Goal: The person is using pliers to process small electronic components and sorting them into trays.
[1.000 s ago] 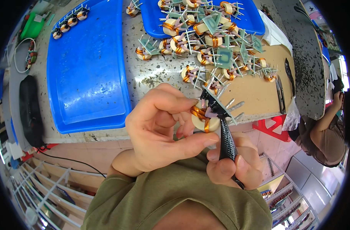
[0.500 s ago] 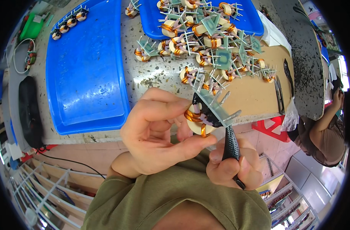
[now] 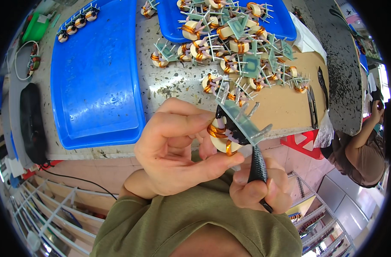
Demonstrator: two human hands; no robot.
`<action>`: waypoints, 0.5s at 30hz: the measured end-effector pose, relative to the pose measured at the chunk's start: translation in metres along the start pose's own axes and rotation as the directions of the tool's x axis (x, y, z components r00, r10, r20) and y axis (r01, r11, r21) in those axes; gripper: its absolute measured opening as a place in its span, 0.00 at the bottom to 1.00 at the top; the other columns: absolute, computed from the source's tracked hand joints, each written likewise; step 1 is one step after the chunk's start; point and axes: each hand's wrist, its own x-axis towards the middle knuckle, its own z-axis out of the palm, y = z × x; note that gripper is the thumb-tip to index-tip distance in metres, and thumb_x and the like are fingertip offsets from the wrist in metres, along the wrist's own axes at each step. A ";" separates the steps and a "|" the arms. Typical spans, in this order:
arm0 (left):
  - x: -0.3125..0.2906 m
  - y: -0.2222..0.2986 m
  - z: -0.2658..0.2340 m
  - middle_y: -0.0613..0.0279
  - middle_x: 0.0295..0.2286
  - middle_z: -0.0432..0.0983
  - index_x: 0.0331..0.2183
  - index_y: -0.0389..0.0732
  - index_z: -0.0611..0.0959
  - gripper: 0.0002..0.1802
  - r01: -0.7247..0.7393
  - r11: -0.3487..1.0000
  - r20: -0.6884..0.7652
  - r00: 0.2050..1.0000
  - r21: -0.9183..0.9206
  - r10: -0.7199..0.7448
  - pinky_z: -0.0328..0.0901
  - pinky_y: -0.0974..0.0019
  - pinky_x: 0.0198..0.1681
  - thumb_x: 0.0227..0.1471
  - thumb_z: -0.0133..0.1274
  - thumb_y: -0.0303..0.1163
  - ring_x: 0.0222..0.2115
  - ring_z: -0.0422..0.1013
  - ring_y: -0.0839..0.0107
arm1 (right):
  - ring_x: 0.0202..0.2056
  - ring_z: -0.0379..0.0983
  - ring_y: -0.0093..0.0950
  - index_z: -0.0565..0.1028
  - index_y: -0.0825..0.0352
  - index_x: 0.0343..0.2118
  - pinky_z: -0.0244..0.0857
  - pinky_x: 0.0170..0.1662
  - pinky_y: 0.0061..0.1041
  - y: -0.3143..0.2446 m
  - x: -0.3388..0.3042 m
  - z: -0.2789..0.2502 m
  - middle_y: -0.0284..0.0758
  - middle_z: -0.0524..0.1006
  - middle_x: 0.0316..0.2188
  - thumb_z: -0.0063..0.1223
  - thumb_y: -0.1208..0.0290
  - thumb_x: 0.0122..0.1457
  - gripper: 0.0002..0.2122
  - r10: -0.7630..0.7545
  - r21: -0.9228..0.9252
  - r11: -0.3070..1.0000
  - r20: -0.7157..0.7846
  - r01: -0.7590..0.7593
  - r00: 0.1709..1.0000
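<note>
My left hand [image 3: 174,147] pinches a toroidal coil [image 3: 221,136] between thumb and fingers. The coil has a cream ring and copper windings. It is joined to a tilted green circuit board [image 3: 242,122] with metal pins sticking out, and black glue-like material [image 3: 233,128] lies between ring and board. In my right hand [image 3: 261,186], closed fingers grip a slim black tool [image 3: 258,167] with a textured handle. The tool's upper end reaches the lower edge of the board; its tip is hidden there.
Many similar coils [image 3: 238,45] are heaped on a blue tray [image 3: 169,30] and cardboard [image 3: 285,107]. A larger blue tray [image 3: 97,90] at left holds several blackened coils [image 3: 76,23]. Tweezers [image 3: 312,107] lie at right. Another person [image 3: 362,150] is at far right.
The coil and its board have shifted and tilted very slightly in my left hand. Both hands keep almost the same places and grips.
</note>
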 end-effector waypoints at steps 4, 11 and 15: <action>0.000 0.000 0.001 0.51 0.32 0.62 0.35 0.31 0.67 0.28 0.004 1.000 0.001 1.000 -0.005 -0.004 0.61 0.81 0.22 0.27 0.60 0.14 0.21 0.64 0.80 | 0.13 0.66 0.24 0.60 0.71 0.36 0.60 0.11 0.19 0.002 -0.003 0.001 0.34 0.66 0.18 0.49 0.81 0.46 0.14 -0.020 -0.004 1.000 -0.100 0.020 0.995; -0.003 0.005 -0.004 0.55 0.31 0.59 0.37 0.37 0.64 0.30 0.087 0.989 0.048 0.994 0.122 -0.094 0.64 0.72 0.32 0.30 0.62 0.22 0.30 0.66 0.70 | 0.13 0.67 0.25 0.61 0.71 0.35 0.61 0.11 0.20 0.005 -0.001 0.006 0.35 0.66 0.18 0.50 0.82 0.45 0.14 -0.077 -0.001 0.997 -0.117 0.077 0.990; -0.003 0.005 -0.004 0.55 0.31 0.60 0.37 0.37 0.64 0.30 0.082 0.990 0.045 0.995 0.119 -0.088 0.64 0.71 0.32 0.30 0.62 0.22 0.30 0.66 0.70 | 0.14 0.67 0.26 0.61 0.71 0.35 0.61 0.12 0.20 0.003 -0.001 0.002 0.36 0.66 0.19 0.50 0.83 0.44 0.15 -0.067 -0.008 0.998 -0.068 0.067 0.995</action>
